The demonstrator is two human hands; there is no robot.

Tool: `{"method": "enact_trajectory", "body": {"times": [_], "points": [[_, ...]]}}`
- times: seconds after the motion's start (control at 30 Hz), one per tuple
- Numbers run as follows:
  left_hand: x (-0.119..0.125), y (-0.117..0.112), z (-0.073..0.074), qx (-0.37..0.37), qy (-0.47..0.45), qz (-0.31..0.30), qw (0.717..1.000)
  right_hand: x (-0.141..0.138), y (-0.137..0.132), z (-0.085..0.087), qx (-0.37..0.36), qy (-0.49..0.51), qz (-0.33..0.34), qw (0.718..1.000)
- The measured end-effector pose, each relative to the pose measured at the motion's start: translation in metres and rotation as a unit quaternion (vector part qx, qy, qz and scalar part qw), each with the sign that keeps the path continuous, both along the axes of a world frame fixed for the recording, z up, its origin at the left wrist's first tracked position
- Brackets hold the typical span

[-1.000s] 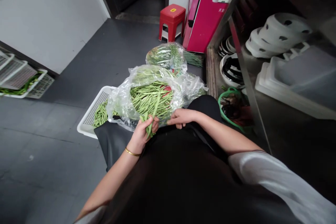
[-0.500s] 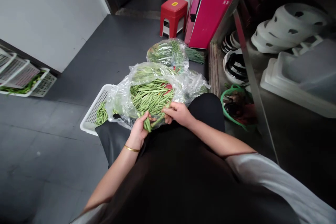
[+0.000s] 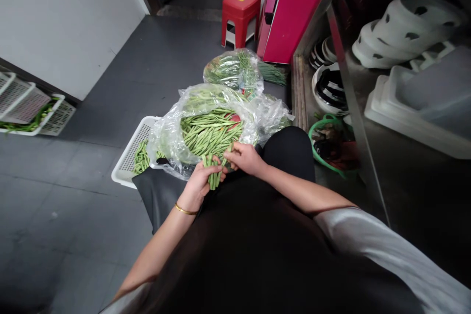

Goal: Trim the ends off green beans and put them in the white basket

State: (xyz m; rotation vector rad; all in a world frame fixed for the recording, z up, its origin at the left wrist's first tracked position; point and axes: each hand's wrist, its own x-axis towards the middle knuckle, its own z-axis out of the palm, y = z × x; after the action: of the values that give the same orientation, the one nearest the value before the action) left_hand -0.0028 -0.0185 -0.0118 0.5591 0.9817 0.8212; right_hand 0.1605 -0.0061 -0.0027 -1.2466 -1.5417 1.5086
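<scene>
My left hand (image 3: pixel 200 176) is closed round a small bunch of green beans (image 3: pixel 214 180) held over my lap. Close on its right, my right hand (image 3: pixel 245 158) pinches a green bean (image 3: pixel 225 157) at the edge of the bunch. Just beyond both hands, a clear plastic bag (image 3: pixel 165 132) lies open, full of long green beans (image 3: pixel 208 130) with something red among them. To the left of the bag, partly under it, a white perforated basket (image 3: pixel 127 164) holds short bean pieces (image 3: pixel 142 157).
More bagged greens (image 3: pixel 230 69) lie behind the bean bag. A red stool (image 3: pixel 241 7) stands near a pink cabinet (image 3: pixel 290 19). On the right are metal shelving, white plastic containers (image 3: pixel 405 108) and a green basket (image 3: pixel 324 159). White baskets (image 3: pixel 55 117) sit far left.
The bunch in my left hand now stands more upright and shows more beans. My right hand has moved slightly left and up, closer to it. The camera view has shifted a little.
</scene>
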Motion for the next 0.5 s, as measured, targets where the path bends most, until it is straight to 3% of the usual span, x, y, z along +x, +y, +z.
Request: {"method": "enact_trajectory", "body": {"times": [0.07, 0.1, 0.17, 0.23, 0.3, 0.4, 0.5], "points": [[0.002, 0.002, -0.002, -0.002, 0.021, 0.058, 0.998, -0.005, -0.011, 0.008, 0.136, -0.053, 0.081, 0.986], [0.003, 0.003, -0.004, -0.005, 0.023, 0.080, 0.996, -0.007, -0.014, 0.008, 0.166, -0.066, 0.122, 0.976], [0.003, 0.005, -0.005, -0.012, 0.008, 0.102, 0.995, -0.009, -0.014, 0.002, 0.134, -0.075, 0.151, 0.977], [0.003, 0.005, -0.005, -0.012, -0.018, 0.089, 0.996, -0.008, -0.008, -0.012, 0.059, -0.076, 0.128, 0.987], [0.003, 0.003, -0.006, -0.012, -0.029, 0.054, 0.998, -0.005, -0.001, -0.025, 0.040, -0.085, 0.096, 0.991], [0.001, -0.001, -0.008, -0.038, -0.016, -0.001, 0.999, 0.002, 0.005, -0.031, 0.129, -0.132, 0.096, 0.978], [-0.004, -0.005, -0.012, -0.048, -0.003, -0.035, 0.998, 0.013, 0.006, -0.017, 0.251, -0.187, 0.184, 0.932]]}}
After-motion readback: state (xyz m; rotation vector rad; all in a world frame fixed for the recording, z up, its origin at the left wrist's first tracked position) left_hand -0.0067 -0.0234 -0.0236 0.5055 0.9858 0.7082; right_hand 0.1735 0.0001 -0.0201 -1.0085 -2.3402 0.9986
